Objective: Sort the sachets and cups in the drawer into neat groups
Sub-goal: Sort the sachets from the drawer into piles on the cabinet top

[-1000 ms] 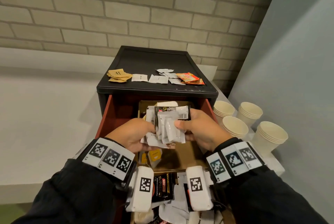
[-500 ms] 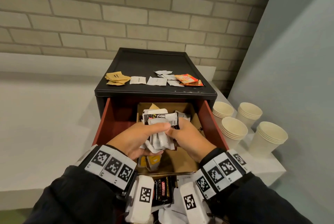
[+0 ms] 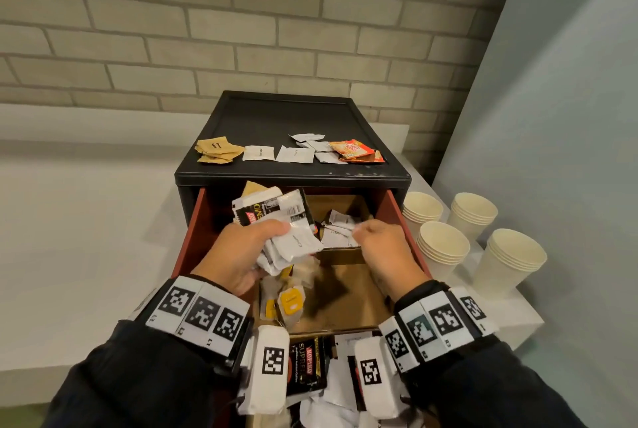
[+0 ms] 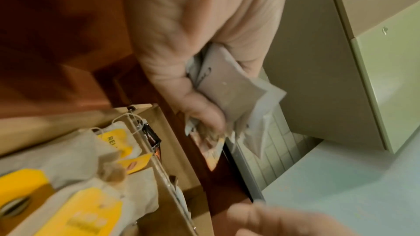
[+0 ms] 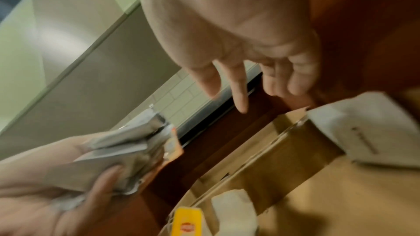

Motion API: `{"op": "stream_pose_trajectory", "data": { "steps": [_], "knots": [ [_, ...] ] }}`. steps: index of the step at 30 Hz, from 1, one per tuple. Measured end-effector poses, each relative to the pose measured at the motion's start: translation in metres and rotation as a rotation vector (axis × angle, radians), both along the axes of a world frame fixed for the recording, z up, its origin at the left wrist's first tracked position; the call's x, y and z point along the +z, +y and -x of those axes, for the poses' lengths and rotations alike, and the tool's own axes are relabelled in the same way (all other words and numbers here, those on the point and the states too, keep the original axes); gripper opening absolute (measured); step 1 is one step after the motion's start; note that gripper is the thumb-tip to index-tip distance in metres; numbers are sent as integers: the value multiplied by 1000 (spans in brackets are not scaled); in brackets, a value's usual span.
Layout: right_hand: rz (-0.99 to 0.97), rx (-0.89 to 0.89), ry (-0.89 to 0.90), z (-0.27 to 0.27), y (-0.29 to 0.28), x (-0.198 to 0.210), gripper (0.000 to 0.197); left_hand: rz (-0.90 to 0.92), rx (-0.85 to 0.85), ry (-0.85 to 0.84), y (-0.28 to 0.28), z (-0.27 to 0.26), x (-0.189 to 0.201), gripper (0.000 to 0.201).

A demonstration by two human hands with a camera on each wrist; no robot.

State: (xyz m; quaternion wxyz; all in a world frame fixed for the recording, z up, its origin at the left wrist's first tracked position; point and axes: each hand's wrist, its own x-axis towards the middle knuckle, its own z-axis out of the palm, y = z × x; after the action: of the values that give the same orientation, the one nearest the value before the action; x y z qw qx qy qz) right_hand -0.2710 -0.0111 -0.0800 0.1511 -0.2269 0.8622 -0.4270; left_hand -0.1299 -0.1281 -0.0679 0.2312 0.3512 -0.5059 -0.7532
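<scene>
While my left hand (image 3: 241, 251) grips a crumpled bundle of white paper sachets (image 3: 290, 241) above the red open drawer (image 3: 397, 217), my right hand (image 3: 383, 248) hangs empty, fingers loosely spread.

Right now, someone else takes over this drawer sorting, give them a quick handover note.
Left hand grips a bundle of sachets above the open drawer.
Right hand is open and holds nothing, reaching toward loose white sachets in the back compartment.
Done: small sachet groups laid in a row on the cabinet top; four cup stacks stand to the right.
Left: tea bags and more sachets remain in the drawer.
</scene>
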Motion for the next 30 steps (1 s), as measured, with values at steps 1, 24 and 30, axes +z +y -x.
{"op": "stream_pose_trajectory", "data": {
  "steps": [1,24,30],
  "knots": [
    [-158,33,-4,3,0,-3,30,-10,35,6,-3,-1,1,14],
    [330,184,-132,-14,6,19,30,-80,225,145,-15,-7,4,22],
    [316,112,-55,-9,-16,44,35,-87,274,191,-16,-6,4,20]
  ]
}}
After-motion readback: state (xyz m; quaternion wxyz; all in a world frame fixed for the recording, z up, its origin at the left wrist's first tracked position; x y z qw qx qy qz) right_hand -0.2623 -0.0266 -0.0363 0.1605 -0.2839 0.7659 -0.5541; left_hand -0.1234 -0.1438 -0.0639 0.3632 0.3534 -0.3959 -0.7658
